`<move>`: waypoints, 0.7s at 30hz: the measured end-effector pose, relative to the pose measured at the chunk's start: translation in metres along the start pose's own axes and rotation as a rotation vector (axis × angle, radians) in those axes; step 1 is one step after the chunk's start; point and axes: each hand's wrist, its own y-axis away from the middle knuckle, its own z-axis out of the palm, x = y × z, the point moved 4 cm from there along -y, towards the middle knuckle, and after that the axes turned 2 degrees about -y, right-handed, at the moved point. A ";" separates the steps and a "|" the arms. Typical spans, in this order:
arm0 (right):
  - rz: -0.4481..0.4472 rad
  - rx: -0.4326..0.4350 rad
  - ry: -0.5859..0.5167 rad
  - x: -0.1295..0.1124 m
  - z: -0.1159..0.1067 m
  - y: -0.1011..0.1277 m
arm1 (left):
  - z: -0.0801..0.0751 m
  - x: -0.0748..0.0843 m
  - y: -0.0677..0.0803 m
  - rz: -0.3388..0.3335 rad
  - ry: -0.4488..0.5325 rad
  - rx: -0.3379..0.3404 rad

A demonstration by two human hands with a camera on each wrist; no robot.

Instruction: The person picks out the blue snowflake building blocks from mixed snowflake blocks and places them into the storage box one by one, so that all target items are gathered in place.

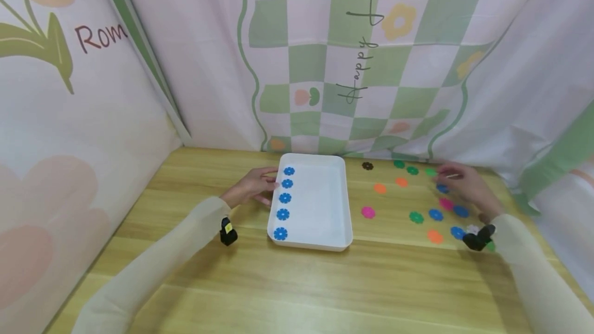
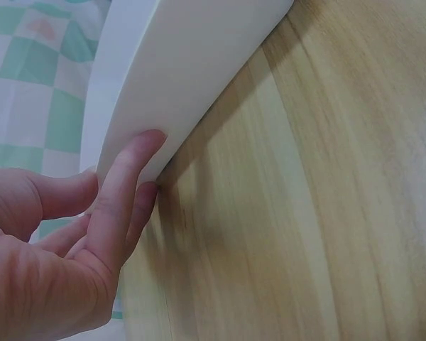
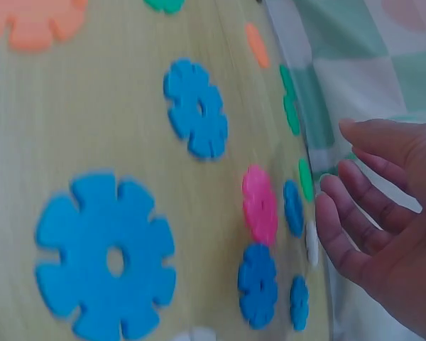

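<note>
Five blue flowers (image 1: 283, 198) are lined along the left inside of a white tray (image 1: 334, 244) on the wooden surface (image 1: 297, 287). The tray's left wall is touched by the left hand (image 1: 250, 187), fingers straight. Farther right, the right hand (image 1: 466, 184), fingers relaxed and empty, is held over scattered flowers (image 1: 416, 216).

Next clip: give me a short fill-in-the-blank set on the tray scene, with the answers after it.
1. The white tray holds ___ blue flower discs.
2. The discs in the tray lie along its ___ side.
3. The left hand touches the tray's outer ___.
4. The right hand hovers above loose discs on the ___ table.

Answers: five; left; wall; wooden
</note>
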 end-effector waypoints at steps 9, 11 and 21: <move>-0.024 -0.014 0.004 0.016 -0.005 0.010 | 0.000 -0.001 -0.001 -0.007 0.003 0.004; -0.009 -0.026 -0.008 0.018 -0.002 0.012 | -0.001 -0.001 -0.001 -0.008 0.002 0.005; 0.053 -0.122 -0.011 0.026 0.007 0.013 | -0.001 0.000 -0.001 -0.003 -0.005 0.003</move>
